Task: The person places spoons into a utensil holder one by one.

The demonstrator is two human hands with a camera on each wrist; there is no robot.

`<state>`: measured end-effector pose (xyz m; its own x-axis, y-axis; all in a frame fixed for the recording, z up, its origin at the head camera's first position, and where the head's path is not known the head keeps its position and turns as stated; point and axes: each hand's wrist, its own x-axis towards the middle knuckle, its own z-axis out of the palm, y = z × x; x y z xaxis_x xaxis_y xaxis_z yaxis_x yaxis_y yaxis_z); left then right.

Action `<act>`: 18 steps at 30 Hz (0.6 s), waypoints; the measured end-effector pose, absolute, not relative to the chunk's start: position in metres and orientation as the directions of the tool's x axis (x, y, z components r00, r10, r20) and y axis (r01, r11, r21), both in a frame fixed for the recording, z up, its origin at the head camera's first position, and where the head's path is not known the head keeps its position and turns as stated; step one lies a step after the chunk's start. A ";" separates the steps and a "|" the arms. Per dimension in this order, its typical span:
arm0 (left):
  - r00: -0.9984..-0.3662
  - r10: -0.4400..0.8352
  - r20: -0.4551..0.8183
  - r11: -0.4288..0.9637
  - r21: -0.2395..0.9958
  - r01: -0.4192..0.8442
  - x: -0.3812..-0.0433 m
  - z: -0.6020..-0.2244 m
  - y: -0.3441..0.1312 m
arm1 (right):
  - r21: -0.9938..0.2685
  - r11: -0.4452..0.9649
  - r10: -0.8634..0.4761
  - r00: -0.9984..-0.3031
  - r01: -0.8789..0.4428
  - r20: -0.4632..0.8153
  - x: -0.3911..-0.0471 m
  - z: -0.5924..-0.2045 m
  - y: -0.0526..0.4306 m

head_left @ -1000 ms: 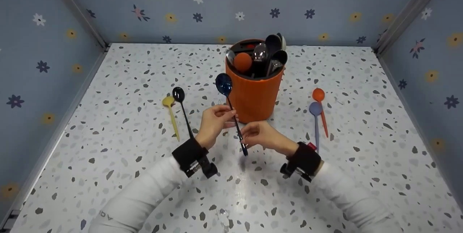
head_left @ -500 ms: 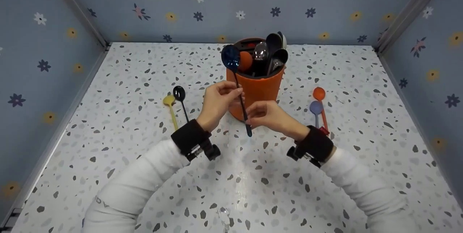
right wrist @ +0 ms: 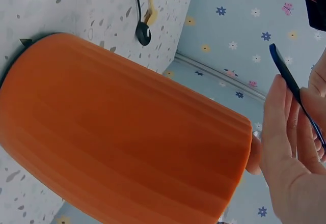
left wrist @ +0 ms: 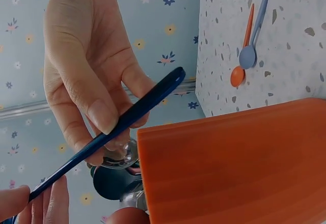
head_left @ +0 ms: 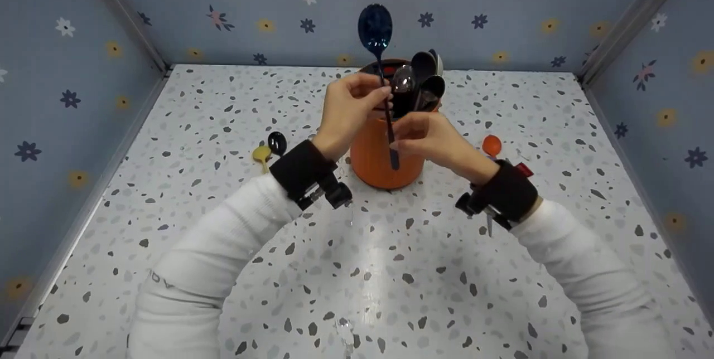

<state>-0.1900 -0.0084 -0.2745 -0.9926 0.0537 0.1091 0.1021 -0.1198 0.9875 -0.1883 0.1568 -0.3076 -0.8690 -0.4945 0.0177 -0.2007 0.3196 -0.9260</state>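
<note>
Raised higher since half a second ago, the blue spoon (head_left: 376, 35) now stands with its bowl against the flowered wall (head_left: 251, 2), upper middle of the head view; both hands have climbed the frame with it. From where I stand, the left hand (head_left: 351, 105) pinches the handle partway along, and the right hand (head_left: 432, 139) has its grip on it lower down, thumb against fingers. The spoon is nearly upright, its handle end passing in front of the orange holder (head_left: 385, 164), centre of the frame; I can't tell whether they touch. Dark and shiny utensils (head_left: 424, 66) poke out of the holder's top. Left of centre on the counter (head_left: 290, 297) lie a black spoon (head_left: 277, 143) and a yellow spoon (head_left: 261, 154). Right of centre sits an orange spoon (head_left: 491, 145), with a purple-blue spoon (left wrist: 248, 57) against it, upper right in the left wrist view.
</note>
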 end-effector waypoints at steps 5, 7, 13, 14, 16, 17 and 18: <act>-0.989 0.036 0.144 -0.088 0.986 0.140 -0.199 -0.259 -0.005 | -0.930 0.307 -0.455 -0.890 -0.202 0.043 -0.196 -0.295 0.156; -0.988 0.032 0.149 -0.062 0.987 0.147 -0.202 -0.253 -0.003 | -0.932 0.300 -0.433 -0.900 -0.202 0.055 -0.199 -0.290 0.156; -0.980 0.040 0.193 -0.005 0.981 0.193 -0.210 -0.241 0.005 | -0.915 0.335 -0.356 -0.929 -0.225 0.098 -0.207 -0.281 0.158; -0.977 0.041 0.209 0.002 0.978 0.209 -0.211 -0.240 0.006 | -0.908 0.347 -0.342 -0.933 -0.233 0.109 -0.208 -0.281 0.159; -0.972 0.040 0.232 0.015 0.973 0.232 -0.214 -0.237 0.009 | -0.901 0.356 -0.316 -0.939 -0.249 0.134 -0.211 -0.280 0.159; -0.968 0.041 0.249 0.024 0.968 0.250 -0.215 -0.237 0.011 | -0.900 0.355 -0.306 -0.941 -0.255 0.146 -0.213 -0.280 0.160; -0.967 0.039 0.253 0.033 0.967 0.254 -0.217 -0.236 0.012 | -0.895 0.359 -0.294 -0.942 -0.264 0.160 -0.214 -0.279 0.160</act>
